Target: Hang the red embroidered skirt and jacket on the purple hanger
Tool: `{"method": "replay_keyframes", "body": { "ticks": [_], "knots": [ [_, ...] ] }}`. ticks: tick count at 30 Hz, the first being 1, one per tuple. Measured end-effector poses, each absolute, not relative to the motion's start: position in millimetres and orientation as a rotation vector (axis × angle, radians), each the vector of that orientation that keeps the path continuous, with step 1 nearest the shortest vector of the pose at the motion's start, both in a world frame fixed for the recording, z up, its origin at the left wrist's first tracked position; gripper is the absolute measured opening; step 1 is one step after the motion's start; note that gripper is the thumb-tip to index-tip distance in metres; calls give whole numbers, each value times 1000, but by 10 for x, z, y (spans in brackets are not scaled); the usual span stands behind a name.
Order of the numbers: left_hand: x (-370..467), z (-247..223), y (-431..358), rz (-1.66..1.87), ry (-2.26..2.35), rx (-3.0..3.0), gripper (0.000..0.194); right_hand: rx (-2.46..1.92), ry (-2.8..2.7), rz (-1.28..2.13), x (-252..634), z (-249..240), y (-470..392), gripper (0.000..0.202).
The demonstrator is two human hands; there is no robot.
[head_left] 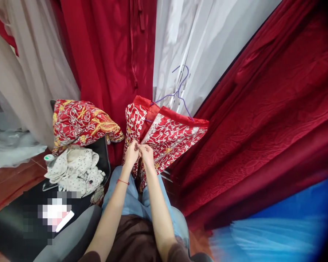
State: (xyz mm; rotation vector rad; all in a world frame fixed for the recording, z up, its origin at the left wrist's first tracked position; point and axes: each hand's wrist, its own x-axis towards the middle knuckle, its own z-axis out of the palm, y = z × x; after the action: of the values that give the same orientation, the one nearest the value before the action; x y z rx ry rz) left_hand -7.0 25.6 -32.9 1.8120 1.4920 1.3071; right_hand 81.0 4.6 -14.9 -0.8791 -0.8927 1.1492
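A red garment (pixel 177 133) with silver and gold embroidery and a plain red band along its top edge lies over my knees. It has an opening down the middle, and a purple wire hanger (pixel 177 93) is inside its top. My left hand (pixel 132 153) and my right hand (pixel 147 154) meet at this opening, fingertips pinched together on the garment's edges. Whether something small sits between the fingers is too fine to make out. The lower part of the cloth is partly hidden behind my hands.
Left of me, a black chair (pixel 105 160) bears another red embroidered bundle (pixel 82 123) and a dotted white cloth (pixel 76 167). A blurred white object (pixel 65 221) lies nearer. Red drapes (pixel 262 145) hang on the right, with blue tulle (pixel 276 236) below.
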Motion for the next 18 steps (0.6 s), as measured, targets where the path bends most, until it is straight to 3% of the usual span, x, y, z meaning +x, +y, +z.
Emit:
{"method": "replay_keyframes", "body": {
  "ticks": [13,18],
  "knots": [
    [35,-275,39,1317,1633,1786,2,-952,-830,1026,840,483,101,18],
    [47,-262,-9,1336,1623,1855,11,-951,-802,905,846,806,186,12]
  ]
}}
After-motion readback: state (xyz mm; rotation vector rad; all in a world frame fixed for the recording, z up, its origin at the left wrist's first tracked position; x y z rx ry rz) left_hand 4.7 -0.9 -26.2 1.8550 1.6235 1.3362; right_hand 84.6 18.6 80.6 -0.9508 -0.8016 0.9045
